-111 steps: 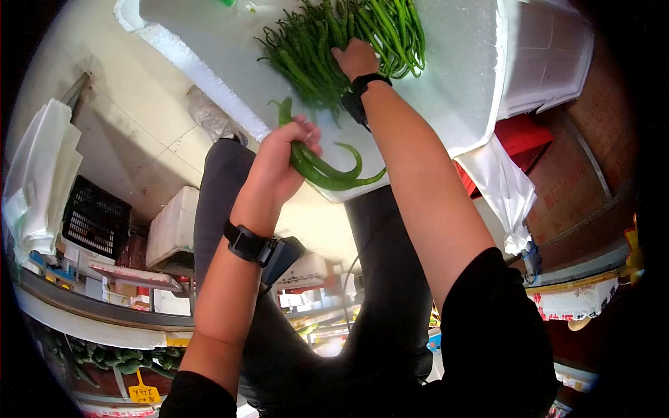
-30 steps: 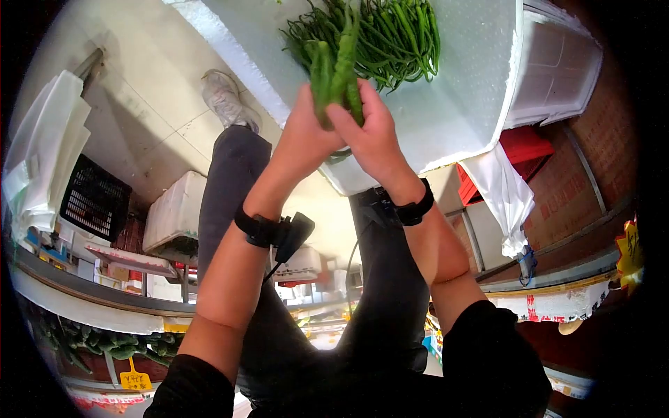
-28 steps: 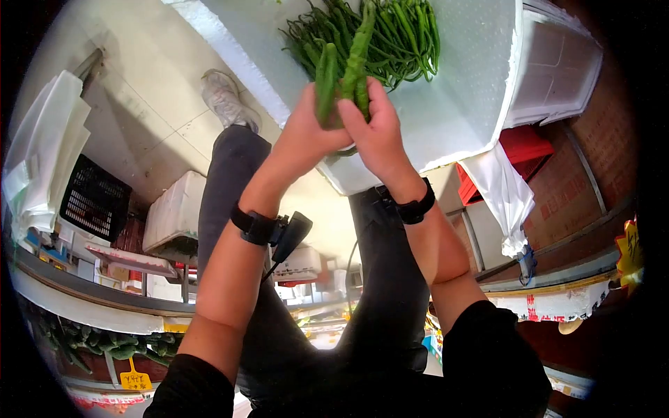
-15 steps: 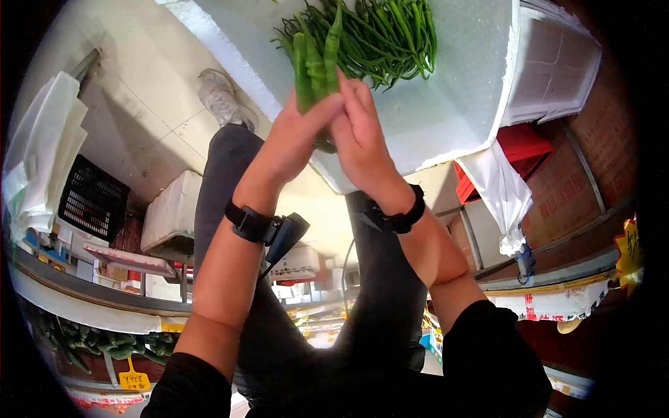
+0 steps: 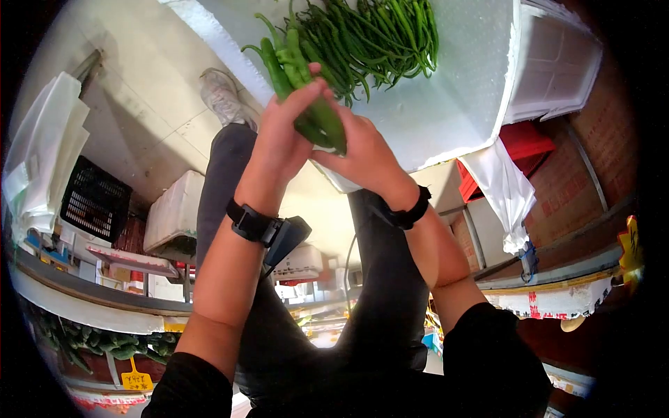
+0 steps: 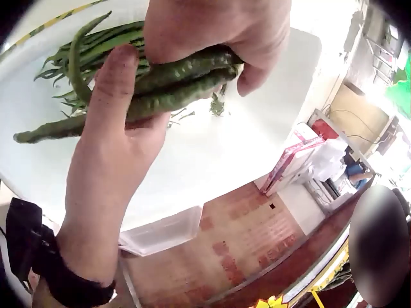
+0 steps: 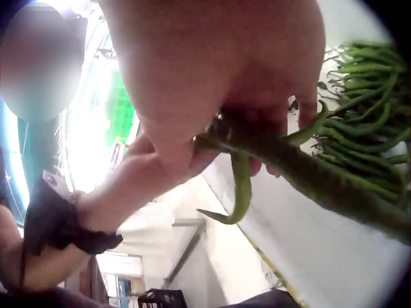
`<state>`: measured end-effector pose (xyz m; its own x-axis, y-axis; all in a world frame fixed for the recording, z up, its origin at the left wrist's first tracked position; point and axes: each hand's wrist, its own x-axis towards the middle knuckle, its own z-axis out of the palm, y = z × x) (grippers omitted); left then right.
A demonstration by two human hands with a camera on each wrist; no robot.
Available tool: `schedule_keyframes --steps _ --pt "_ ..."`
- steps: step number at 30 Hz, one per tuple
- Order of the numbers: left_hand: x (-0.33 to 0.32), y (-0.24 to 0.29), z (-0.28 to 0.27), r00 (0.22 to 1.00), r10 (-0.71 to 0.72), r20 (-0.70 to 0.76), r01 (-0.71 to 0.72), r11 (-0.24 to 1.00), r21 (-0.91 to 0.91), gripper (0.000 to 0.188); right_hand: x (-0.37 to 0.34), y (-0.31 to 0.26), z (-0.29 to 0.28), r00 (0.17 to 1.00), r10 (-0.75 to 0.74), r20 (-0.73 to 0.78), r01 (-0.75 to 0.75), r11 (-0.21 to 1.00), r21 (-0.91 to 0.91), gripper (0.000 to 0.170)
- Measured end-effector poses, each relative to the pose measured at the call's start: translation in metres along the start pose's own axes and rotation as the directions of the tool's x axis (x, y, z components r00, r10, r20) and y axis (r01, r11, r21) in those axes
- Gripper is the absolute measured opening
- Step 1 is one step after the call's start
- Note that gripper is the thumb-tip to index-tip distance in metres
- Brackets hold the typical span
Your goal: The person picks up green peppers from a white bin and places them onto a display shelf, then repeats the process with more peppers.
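A few long green chili peppers (image 5: 324,124) lie across both hands, at the near side of a white foam box. My left hand (image 5: 275,143) holds them with its thumb laid over the top. At their thick lower ends my right hand (image 5: 371,155) grips them. Seen from the left wrist, the right hand (image 6: 215,29) curls down over the chili peppers (image 6: 186,93), and the left thumb crosses them. One curved tip hangs below the right hand (image 7: 225,64) in the right wrist view. Beyond the hands, a pile of green chili peppers (image 5: 383,42) lies inside the box.
The foam box (image 5: 453,125) has a thick rim at its left side. To its right are a red crate (image 5: 524,157) and a white plastic bag (image 5: 498,191). A black crate (image 5: 94,202) stands at left. The person's shoe (image 5: 224,96) is left of the box.
The right hand has come from the pile to the left hand, and both now hold the peppers. In the last half second the pepper tips swung left and the thick ends came into view.
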<state>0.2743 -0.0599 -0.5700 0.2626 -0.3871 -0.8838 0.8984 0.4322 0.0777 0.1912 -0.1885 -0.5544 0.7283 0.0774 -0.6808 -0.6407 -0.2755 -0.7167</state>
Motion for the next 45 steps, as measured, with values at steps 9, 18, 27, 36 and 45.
schedule_keyframes --steps 9,18,27,36,45 --pt "-0.006 0.017 -0.001 0.998 0.052 -0.019 -0.049 0.986 0.159 0.042 0.016 0.05 -0.012 0.977 -0.051 0.209 -0.128 0.642 0.756 0.046" --pt "-0.011 0.059 -0.013 0.979 0.135 0.154 -0.144 0.988 0.048 0.038 0.126 0.179 0.061 0.971 0.061 -0.229 -0.13 0.945 -0.3 0.053" --pt "-0.009 0.066 -0.018 0.981 0.149 0.123 -0.157 0.986 0.058 0.04 0.155 0.175 0.087 0.951 0.137 -0.277 -0.283 0.749 -0.599 0.047" --pt "-0.01 0.064 -0.016 0.98 0.163 0.113 -0.172 0.982 0.082 0.041 0.148 0.167 0.068 0.934 0.215 -0.286 -0.287 0.927 -0.241 0.054" --pt "-0.006 0.051 -0.009 0.984 0.177 0.012 -0.169 0.915 0.367 0.042 0.118 0.121 -0.007 0.889 0.11 -0.445 -0.035 0.984 0.173 0.076"
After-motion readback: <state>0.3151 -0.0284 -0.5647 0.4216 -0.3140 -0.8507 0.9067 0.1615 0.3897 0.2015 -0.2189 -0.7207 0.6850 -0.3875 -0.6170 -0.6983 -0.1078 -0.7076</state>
